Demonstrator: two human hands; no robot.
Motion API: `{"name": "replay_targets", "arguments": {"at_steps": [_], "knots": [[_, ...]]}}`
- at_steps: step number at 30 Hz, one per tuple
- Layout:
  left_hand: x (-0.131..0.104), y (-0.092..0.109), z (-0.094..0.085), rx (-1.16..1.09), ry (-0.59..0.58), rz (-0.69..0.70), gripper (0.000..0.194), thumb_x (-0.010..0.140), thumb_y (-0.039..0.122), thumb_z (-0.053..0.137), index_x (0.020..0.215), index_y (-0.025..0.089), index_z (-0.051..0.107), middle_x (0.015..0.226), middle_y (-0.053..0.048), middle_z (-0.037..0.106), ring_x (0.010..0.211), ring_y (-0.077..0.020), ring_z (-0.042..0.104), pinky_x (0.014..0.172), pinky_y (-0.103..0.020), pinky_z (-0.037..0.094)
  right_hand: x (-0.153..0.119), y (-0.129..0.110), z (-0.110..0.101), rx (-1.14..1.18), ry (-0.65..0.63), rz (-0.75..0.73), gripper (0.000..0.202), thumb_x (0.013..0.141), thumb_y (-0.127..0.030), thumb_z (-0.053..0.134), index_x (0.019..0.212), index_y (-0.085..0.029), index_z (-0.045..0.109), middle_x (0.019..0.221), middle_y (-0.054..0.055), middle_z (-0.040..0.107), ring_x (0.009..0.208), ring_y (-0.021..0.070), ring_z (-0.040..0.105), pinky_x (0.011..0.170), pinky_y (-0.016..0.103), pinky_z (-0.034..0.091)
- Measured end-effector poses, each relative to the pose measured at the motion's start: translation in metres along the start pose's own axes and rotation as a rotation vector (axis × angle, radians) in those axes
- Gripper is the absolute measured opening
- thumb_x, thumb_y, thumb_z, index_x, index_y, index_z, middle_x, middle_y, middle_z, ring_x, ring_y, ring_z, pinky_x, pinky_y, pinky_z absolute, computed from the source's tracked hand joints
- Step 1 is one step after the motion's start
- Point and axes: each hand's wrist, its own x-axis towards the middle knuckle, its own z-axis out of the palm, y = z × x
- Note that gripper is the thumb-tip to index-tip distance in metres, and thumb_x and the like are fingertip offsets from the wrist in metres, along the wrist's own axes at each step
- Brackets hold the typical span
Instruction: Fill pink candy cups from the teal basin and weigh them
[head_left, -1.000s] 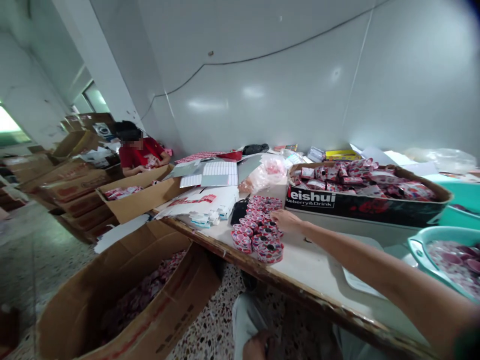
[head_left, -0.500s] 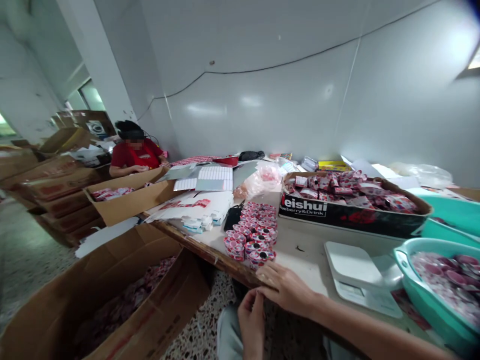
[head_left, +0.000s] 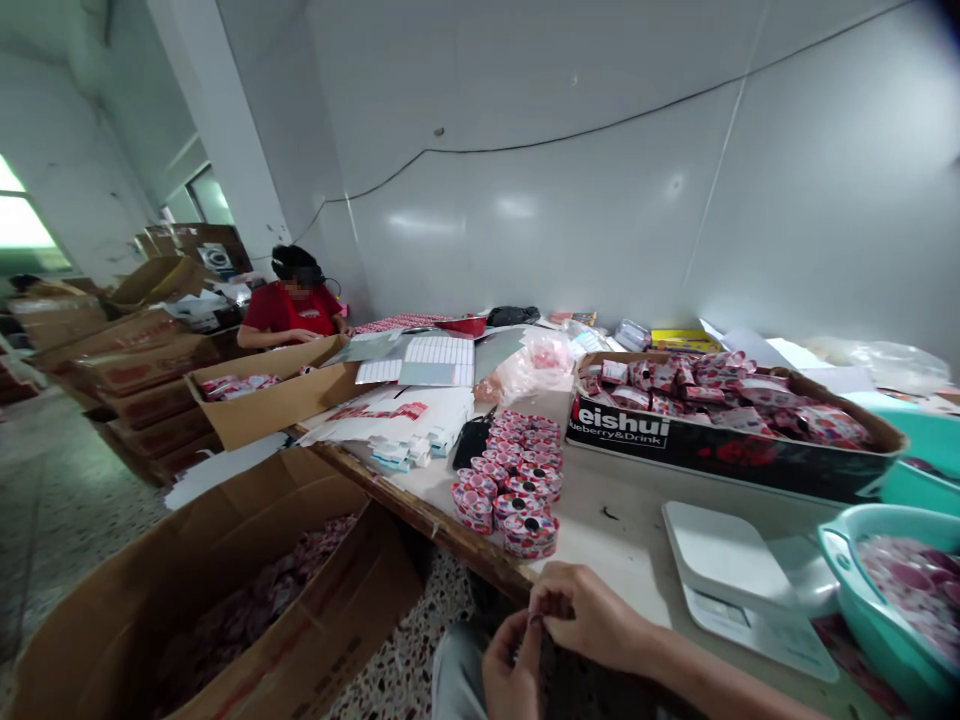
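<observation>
Head view: L hand [head_left: 510,665] and R hand [head_left: 589,615] meet at curled fingertips, prob. for fine work; I can't tell if they grip smth. Printed packs [head_left: 531,544] stand rowed just ahead, within reach.

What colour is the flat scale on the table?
White; the scale shows best in the head view.

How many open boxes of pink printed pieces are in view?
3: the black-fronted box on the table, the tan box beside the person in red, the large carton at lower left. Others may be hidden.
</observation>
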Motion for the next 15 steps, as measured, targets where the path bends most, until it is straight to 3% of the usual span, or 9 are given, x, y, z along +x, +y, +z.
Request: {"name": "replay_targets", "arguments": {"at_steps": [4, 7, 9, 11, 13, 15], "knots": [[-0.009, 0.008, 0.006, 0.099, 0.014, 0.088, 0.048, 0.057, 0.057, 0.072, 0.082, 0.016, 0.075, 0.079, -0.009, 0.072, 0.081, -0.027, 0.066, 0.07, -0.028, 0.053, 0.001, -0.001, -0.004, 0.028, 0.058, 0.031, 0.026, 0.055, -0.005, 0.049, 0.069, -0.019, 0.066, 0.067, -0.002, 0.063, 0.062, 0.011, 0.053, 0.057, 0.019, 0.04], [-0.011, 0.01, 0.008, 0.104, 0.008, 0.14, 0.05, 0.058, 0.058, 0.071, 0.082, 0.015, 0.075, 0.082, -0.01, 0.073, 0.084, -0.0264, 0.066, 0.075, -0.028, 0.053, 0.014, -0.001, -0.022, 0.093, 0.052, 0.033, 0.023, 0.06, -0.008, 0.048, 0.068, -0.019, 0.067, 0.068, -0.001, 0.065, 0.062, 0.0122, 0.057, 0.058, 0.02, 0.041], [-0.011, 0.008, 0.006, 0.114, 0.012, 0.152, 0.048, 0.06, 0.059, 0.069, 0.079, 0.015, 0.074, 0.08, -0.009, 0.072, 0.082, -0.0246, 0.065, 0.076, -0.027, 0.053, 0.032, 0.002, -0.043, 0.107, 0.089, 0.004, 0.021, 0.065, -0.012, 0.047, 0.067, -0.018, 0.067, 0.068, 0.0, 0.067, 0.064, 0.0135, 0.059, 0.06, 0.021, 0.042], [-0.01, 0.004, 0.003, 0.139, 0.027, 0.152, 0.047, 0.062, 0.061, 0.067, 0.073, 0.015, 0.073, 0.075, -0.007, 0.072, 0.078, -0.0232, 0.065, 0.075, -0.026, 0.052, 0.057, 0.01, -0.067, 0.054, 0.232, 0.017, 0.022, 0.069, -0.016, 0.047, 0.071, -0.018, 0.069, 0.071, 0.001, 0.068, 0.066, 0.0146, 0.06, 0.062, 0.022, 0.043], [-0.01, 0.0, -0.001, 0.165, 0.048, 0.156, 0.047, 0.063, 0.062, 0.066, 0.07, 0.016, 0.072, 0.07, -0.006, 0.07, 0.075, -0.0227, 0.064, 0.072, -0.026, 0.053, 0.084, 0.021, -0.09, -0.148, 0.366, 0.096, 0.021, 0.071, -0.019, 0.048, 0.072, -0.018, 0.07, 0.071, 0.001, 0.069, 0.067, 0.0152, 0.061, 0.062, 0.022, 0.042], [-0.012, -0.004, -0.005, 0.181, 0.076, 0.175, 0.048, 0.063, 0.063, 0.065, 0.067, 0.016, 0.071, 0.068, -0.006, 0.069, 0.073, -0.0226, 0.064, 0.07, -0.026, 0.053, 0.108, 0.035, -0.104, -0.28, 0.377, 0.162, 0.021, 0.071, -0.02, 0.05, 0.072, -0.017, 0.071, 0.071, 0.001, 0.069, 0.07, 0.0156, 0.061, 0.062, 0.021, 0.041]]}}
